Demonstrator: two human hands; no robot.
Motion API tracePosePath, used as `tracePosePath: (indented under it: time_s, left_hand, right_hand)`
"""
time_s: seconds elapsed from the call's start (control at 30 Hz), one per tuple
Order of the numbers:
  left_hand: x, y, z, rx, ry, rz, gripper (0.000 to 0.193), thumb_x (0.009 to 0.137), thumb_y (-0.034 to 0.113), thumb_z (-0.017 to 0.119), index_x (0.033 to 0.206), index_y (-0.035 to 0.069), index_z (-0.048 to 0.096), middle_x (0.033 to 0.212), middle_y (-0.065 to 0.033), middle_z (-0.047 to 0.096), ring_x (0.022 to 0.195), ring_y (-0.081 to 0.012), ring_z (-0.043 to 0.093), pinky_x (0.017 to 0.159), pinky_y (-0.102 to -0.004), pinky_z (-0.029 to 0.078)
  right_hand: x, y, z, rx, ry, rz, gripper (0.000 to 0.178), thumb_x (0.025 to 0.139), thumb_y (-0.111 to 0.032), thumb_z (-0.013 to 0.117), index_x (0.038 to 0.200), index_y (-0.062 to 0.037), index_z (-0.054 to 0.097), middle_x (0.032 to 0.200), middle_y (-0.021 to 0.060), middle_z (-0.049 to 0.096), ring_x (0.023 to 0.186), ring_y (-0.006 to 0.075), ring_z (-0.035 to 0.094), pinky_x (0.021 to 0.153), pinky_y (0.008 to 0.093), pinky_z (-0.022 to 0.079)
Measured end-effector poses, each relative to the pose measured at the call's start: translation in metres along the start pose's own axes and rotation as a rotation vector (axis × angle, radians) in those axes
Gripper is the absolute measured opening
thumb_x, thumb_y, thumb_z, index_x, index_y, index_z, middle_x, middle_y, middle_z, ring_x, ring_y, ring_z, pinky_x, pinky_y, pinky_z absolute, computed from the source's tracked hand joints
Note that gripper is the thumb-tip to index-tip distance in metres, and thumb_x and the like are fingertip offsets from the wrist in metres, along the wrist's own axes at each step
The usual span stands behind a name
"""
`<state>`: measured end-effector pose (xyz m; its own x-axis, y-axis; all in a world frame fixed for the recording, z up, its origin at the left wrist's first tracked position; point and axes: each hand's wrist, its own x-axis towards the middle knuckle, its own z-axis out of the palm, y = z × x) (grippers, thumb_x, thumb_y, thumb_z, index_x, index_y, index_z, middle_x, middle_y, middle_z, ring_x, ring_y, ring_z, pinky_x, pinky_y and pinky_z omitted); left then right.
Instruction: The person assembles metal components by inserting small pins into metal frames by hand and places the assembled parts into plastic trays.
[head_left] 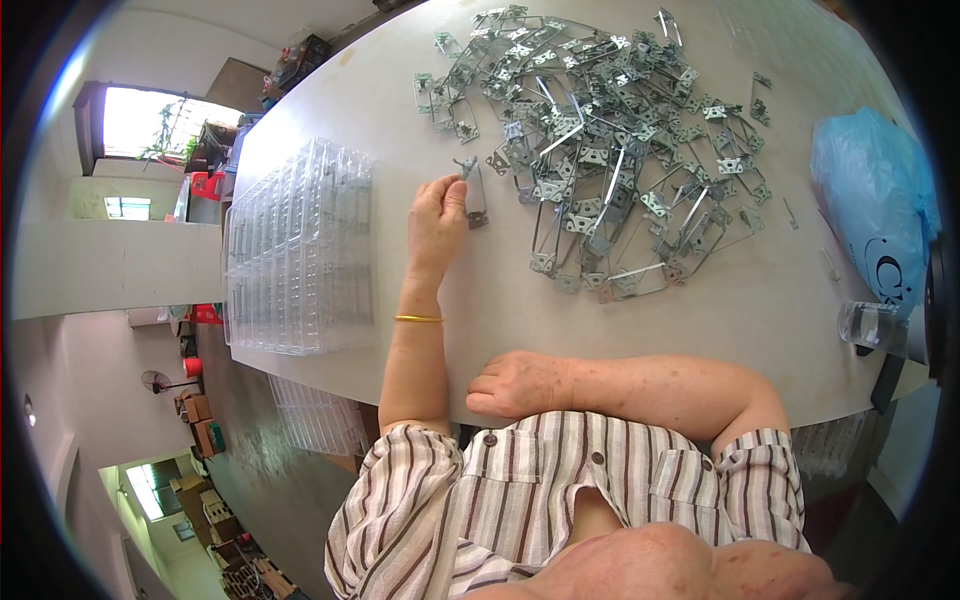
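Silvery sheet metal and thin straight rods make up the metal piece [478, 216] at your left hand [437, 212], an upright, narrow frame with a small pierced tab at its lower end, just left of the big heap [610, 150]. Your left thumb and forefinger are drawn together in a pinch at its upper left edge; the fingertips cover that edge, so the exact contact is hard to make out. Your right hand [515, 385] lies on the smooth, pale table [640, 330] close to your striped, buttoned shirt [600, 480], fingers loosely curled; their tips are tucked from view, so you cannot tell whether they hold anything. Similar pierced plates and rods tangle in the heap, overlapping so densely that single parts blur together. At your left stands a stack of clear, ribbed plastic trays [300, 250], glossy with reflections that obscure what lies inside. More ribbed trays [318, 415] show below the table edge, partly hidden by it. To your right, a crinkled, translucent blue bag [868, 190] bulges, its contents veiled, and beside it a clear cylindrical container [872, 325] lies near the dark rim of the view.
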<state>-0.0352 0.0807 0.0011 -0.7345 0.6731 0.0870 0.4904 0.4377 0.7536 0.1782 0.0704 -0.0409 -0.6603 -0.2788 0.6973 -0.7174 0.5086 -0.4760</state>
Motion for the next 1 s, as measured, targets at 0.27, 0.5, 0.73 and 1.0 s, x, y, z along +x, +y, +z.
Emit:
tracePosePath:
  time_s: [0.27,0.5,0.73,1.0]
  left_hand:
    - [0.008,0.002,-0.012,-0.824,-0.248,-0.321,0.038,0.106,0.029,0.053,0.120,-0.005,0.062,0.090,-0.0079,0.063,0.072,-0.0120,0.058,0.058,-0.0244,0.048]
    - [0.005,0.005,-0.017,-1.065,-0.317,-0.281,0.032,0.106,0.028,0.050,0.109,-0.003,0.062,0.092,-0.0143,0.065,0.067,-0.0151,0.057,0.051,-0.0247,0.043]
    - [-0.012,-0.001,-0.025,-1.105,-0.416,-0.198,0.029,0.106,0.025,0.047,0.104,0.000,0.062,0.103,-0.0250,0.066,0.062,-0.0184,0.054,0.050,-0.0251,0.042]
    - [-0.039,-0.011,-0.027,-1.211,-0.631,-0.213,0.026,0.104,0.021,0.050,0.107,-0.002,0.063,0.111,-0.0266,0.065,0.078,-0.0266,0.068,0.062,-0.0326,0.056]
  right_hand:
    - [-0.002,0.001,0.002,-0.001,0.004,0.004,0.016,0.074,-0.017,0.060,0.081,-0.0075,0.048,0.075,0.0067,0.056,0.069,0.0255,0.062,0.062,0.0358,0.055]
    - [0.000,0.001,0.000,0.022,-0.012,0.001,0.016,0.074,-0.017,0.061,0.080,-0.0076,0.049,0.074,0.0067,0.058,0.069,0.0260,0.064,0.061,0.0368,0.055]
    - [0.003,-0.006,-0.013,0.125,-0.020,0.103,0.015,0.080,-0.015,0.065,0.081,-0.0070,0.051,0.072,0.0080,0.058,0.066,0.0286,0.064,0.057,0.0394,0.055]
    - [0.007,-0.015,-0.027,0.167,0.093,0.279,0.013,0.090,-0.014,0.069,0.088,-0.0071,0.058,0.077,0.0078,0.062,0.062,0.0292,0.064,0.054,0.0390,0.053]
